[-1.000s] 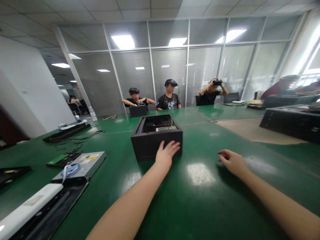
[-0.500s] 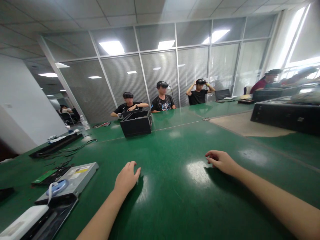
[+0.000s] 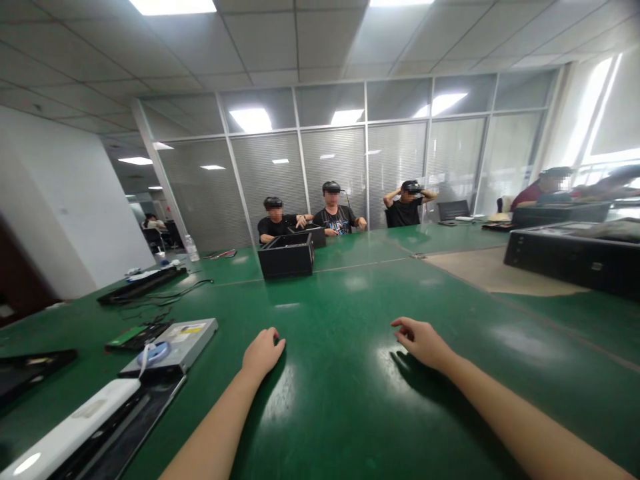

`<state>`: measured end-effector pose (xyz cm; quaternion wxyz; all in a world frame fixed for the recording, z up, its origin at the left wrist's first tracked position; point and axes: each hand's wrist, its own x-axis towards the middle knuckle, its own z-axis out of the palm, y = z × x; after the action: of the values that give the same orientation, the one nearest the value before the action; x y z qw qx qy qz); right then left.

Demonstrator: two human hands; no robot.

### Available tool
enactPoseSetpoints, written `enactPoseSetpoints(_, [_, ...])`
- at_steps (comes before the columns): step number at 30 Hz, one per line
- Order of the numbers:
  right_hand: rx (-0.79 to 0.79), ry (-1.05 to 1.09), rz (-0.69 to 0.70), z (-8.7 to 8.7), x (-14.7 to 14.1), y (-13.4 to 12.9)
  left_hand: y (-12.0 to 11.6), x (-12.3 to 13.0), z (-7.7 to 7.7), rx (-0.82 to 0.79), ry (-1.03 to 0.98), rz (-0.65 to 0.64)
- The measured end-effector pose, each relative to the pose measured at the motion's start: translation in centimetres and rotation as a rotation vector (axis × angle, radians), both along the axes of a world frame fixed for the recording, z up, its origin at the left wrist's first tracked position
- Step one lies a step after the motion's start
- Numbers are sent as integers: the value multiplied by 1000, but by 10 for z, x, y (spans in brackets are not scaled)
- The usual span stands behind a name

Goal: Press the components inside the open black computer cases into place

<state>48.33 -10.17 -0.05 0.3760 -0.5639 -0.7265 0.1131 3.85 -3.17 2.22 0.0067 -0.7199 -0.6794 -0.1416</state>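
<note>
My left hand is just above the green tabletop, its fingers loosely bent and the thumb apart, holding nothing. Some of its fingertips are hidden behind the hand. Across from it my right hand hovers palm inward over the table, fingers curved, thumb apart and nothing between them; its shadow falls below. Nearest to my left hand lies a silver optical drive with a blue ring-shaped object on top. A long white device with a strap rests on a black panel at the lower left.
Beyond my hands stands an open black metal case. Another black case is at the right, by a tan sheet. Cables and a green circuit board lie left. Several people sit across the table.
The view has tilted up and shifted left, so the scene sits lower and further right. My hands appear closer together, both still empty. A person opposite has lowered their elbows slightly.
</note>
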Motion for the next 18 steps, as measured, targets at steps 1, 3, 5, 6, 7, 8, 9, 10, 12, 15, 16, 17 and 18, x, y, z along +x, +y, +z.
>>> enactPoseSetpoints(1, [-14, 4, 18, 0, 6, -1, -3, 2, 0, 11, 8, 18])
enactPoseSetpoints(3, [-51, 43, -1, 1, 24, -2, -10, 6, 0, 41, 31, 80])
enactPoseSetpoints(5, [-80, 102, -67, 2, 47, 0, -20, 11, 0, 69, 49, 148])
enactPoseSetpoints(6, [-90, 132, -103, 3, 58, 1, -26, 13, 0, 76, 52, 172])
enactPoseSetpoints(7, [-98, 159, -133, 3, 69, 2, -33, 16, 1, 77, 49, 185])
enactPoseSetpoints(8, [-106, 185, -157, 3, 78, 4, -39, 18, 2, 70, 39, 180])
enactPoseSetpoints(9, [-117, 210, -173, 2, 85, 4, -45, 21, 3, 56, 26, 157])
enactPoseSetpoints(10, [-134, 231, -183, 0, 90, 5, -50, 23, 5, 39, 10, 125])
enactPoseSetpoints(12, [-167, 256, -201, -3, 96, 4, -56, 27, 7, -3, -23, 50])
enactPoseSetpoints(15, [-189, 237, -229, -7, 96, 1, -55, 29, 8, -53, -55, 15])
enactPoseSetpoints(16, [-189, 225, -240, -7, 96, -1, -53, 28, 7, -66, -63, 11])
enactPoseSetpoints(17, [-188, 213, -253, -7, 95, -2, -52, 27, 6, -75, -69, 8])
enactPoseSetpoints(18, [-190, 202, -265, -7, 95, -2, -51, 27, 6, -82, -73, 7])
